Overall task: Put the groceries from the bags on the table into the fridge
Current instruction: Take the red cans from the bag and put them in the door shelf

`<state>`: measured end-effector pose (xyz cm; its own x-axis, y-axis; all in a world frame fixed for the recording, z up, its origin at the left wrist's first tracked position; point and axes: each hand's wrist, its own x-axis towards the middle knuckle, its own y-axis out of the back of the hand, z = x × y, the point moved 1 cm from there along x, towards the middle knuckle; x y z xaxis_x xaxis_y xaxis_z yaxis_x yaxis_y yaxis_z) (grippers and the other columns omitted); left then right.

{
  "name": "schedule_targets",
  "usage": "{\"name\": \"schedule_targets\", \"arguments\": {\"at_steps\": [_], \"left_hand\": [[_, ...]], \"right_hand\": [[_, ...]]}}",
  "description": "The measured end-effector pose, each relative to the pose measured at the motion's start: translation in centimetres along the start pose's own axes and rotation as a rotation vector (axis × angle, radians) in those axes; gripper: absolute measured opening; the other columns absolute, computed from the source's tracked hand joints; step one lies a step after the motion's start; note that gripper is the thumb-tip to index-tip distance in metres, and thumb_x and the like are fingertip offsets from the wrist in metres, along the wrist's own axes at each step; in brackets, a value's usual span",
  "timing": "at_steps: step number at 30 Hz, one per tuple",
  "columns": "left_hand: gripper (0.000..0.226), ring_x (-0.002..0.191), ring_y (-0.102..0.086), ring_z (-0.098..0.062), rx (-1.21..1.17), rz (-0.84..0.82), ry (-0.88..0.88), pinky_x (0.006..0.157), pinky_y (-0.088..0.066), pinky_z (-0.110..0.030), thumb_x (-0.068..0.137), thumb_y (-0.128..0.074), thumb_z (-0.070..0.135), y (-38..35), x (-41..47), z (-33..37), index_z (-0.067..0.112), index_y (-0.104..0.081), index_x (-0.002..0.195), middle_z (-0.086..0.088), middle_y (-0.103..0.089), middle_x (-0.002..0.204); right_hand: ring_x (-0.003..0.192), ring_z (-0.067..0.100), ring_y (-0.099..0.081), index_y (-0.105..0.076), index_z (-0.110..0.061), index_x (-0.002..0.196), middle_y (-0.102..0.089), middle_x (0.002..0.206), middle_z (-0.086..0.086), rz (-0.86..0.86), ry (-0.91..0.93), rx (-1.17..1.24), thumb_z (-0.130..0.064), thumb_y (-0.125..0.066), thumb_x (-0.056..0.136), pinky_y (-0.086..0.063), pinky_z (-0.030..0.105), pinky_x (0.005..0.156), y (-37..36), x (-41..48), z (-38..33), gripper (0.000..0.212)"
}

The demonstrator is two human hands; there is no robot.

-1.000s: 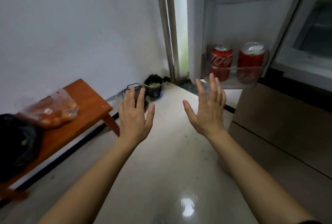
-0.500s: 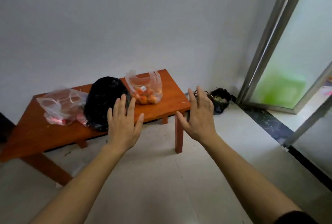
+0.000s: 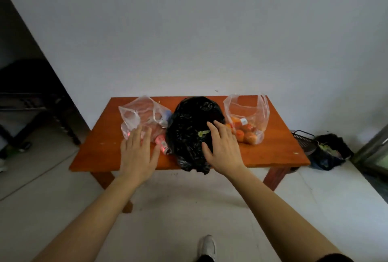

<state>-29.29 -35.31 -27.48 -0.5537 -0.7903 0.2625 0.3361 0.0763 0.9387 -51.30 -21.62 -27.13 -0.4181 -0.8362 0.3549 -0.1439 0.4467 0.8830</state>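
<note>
A low orange-brown wooden counter (image 3: 273,152) spreads beneath both hands. A crumpled black plastic bag (image 3: 189,119) sits under the right hand (image 3: 223,148), whose straight fingers perhaps touch it. Right of that hand lies a clear plastic bag of orange fruit (image 3: 252,123). Just beyond the left hand (image 3: 137,154) lies another clear plastic bag (image 3: 138,114). Both hands are released, grasping nothing. A small red can (image 3: 162,146) lies between them.
</note>
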Motion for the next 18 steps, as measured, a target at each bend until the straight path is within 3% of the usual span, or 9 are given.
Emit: {"name": "schedule_targets", "arguments": {"at_steps": [5,9,15,18], "left_hand": [[0.065,0.148,-0.025,-0.032,0.094,-0.072,0.019,0.117,-0.029,-0.054,0.099,-0.025,0.055,-3.5,8.6,-5.7,0.019,-0.029,0.153,-0.012,-0.023,0.162],[0.056,0.147,-0.028,-0.03,0.135,-0.18,-0.008,0.115,-0.034,-0.048,0.103,-0.034,0.044,-5.4,17.7,-9.5,0.016,-0.033,0.151,-0.012,-0.028,0.16],[0.051,0.15,-0.021,-0.027,0.024,-0.342,0.018,0.117,-0.034,-0.048,0.105,-0.033,0.035,-7.7,27.3,-13.7,0.019,-0.028,0.153,-0.007,-0.019,0.163],[0.047,0.147,-0.029,-0.027,-0.047,-0.419,0.013,0.113,-0.04,-0.047,0.105,-0.038,0.027,-9.6,29.7,-15.7,0.02,-0.032,0.15,-0.005,-0.021,0.163]], "right_hand": [[0.139,0.027,-0.04,-0.039,-0.017,0.151,-0.042,0.152,0.007,-0.104,0.067,0.062,-0.037,-0.049,0.1,-0.046,0.045,0.105,-7.6,9.5,-1.5,0.055],[0.13,0.028,-0.048,-0.046,-0.015,0.144,-0.049,0.144,0.006,-0.206,0.083,0.12,-0.03,-0.047,0.101,-0.052,0.043,0.093,-13.1,17.9,-2.3,0.046],[0.107,0.032,-0.062,-0.053,-0.018,0.137,-0.058,0.131,0.01,-0.422,0.173,0.288,-0.025,-0.046,0.102,-0.054,0.043,0.081,-19.2,28.3,-5.3,0.037],[0.096,0.029,-0.065,-0.06,-0.017,0.127,-0.066,0.117,0.009,-0.531,0.192,0.366,-0.027,-0.043,0.099,-0.055,0.041,0.077,-22.2,30.8,-7.5,0.034]]}}
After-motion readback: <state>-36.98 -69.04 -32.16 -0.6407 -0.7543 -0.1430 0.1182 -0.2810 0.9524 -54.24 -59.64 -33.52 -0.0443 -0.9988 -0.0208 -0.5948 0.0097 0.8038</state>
